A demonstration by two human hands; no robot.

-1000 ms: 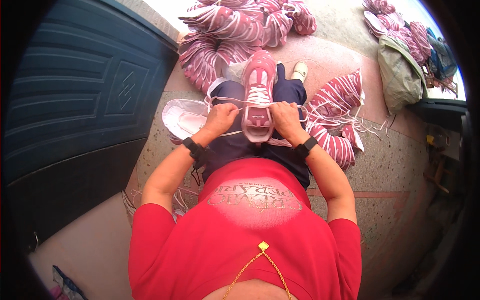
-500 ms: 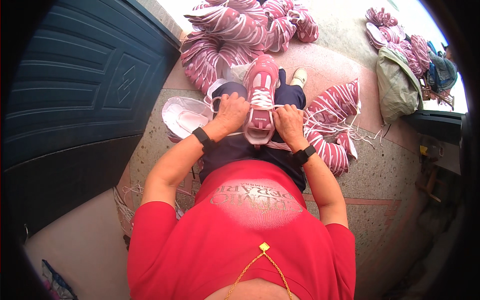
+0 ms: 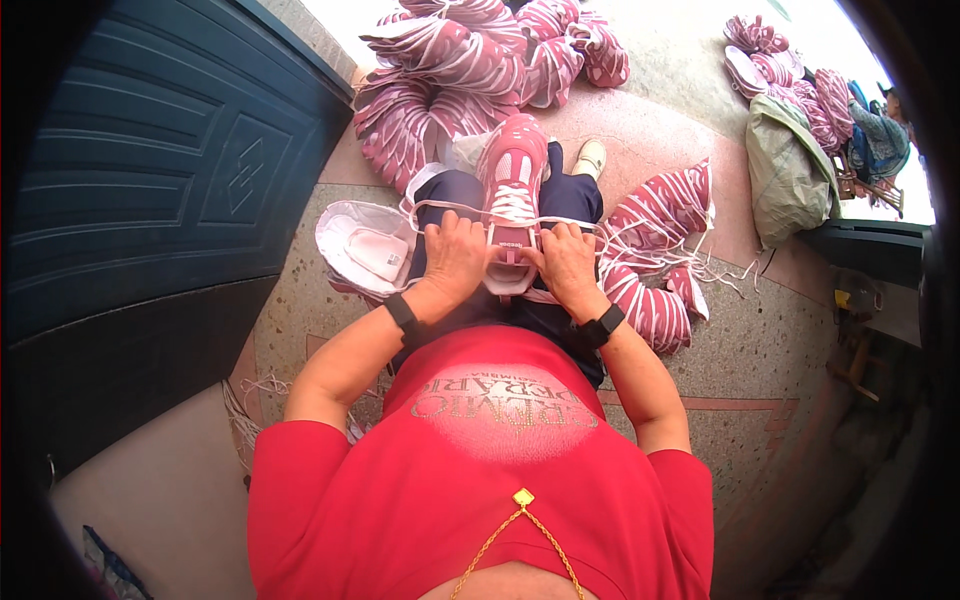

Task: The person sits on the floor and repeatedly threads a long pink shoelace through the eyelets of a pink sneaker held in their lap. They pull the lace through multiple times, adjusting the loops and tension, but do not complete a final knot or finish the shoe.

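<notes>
A pink shoe upper [image 3: 512,165] with white lacing lies across my lap, its toe pointing away from me. My left hand [image 3: 455,262] grips its left side near the collar, fingers curled and thumb reaching in to the tongue. On the opposite edge my right hand [image 3: 568,268] holds the upper the same way, thumb also at the tongue. A loose white shoelace [image 3: 570,221] runs outward from the top of the lacing, passing by the fingers on both sides. Whether the fingers also pinch the lace is hidden.
Beside my left leg lies a pink and white upper [image 3: 370,250]. Laced uppers sit stacked in a bundle [image 3: 655,215] at my right, and a larger pile [image 3: 440,90] is ahead. A dark blue door [image 3: 150,180] stands left. Farther right is a greenish sack [image 3: 790,175].
Both hands have shifted from pulling the lace ends apart to gripping the upper's collar, thumbs moved inward onto the tongue. The lace now hangs slacker at both sides.
</notes>
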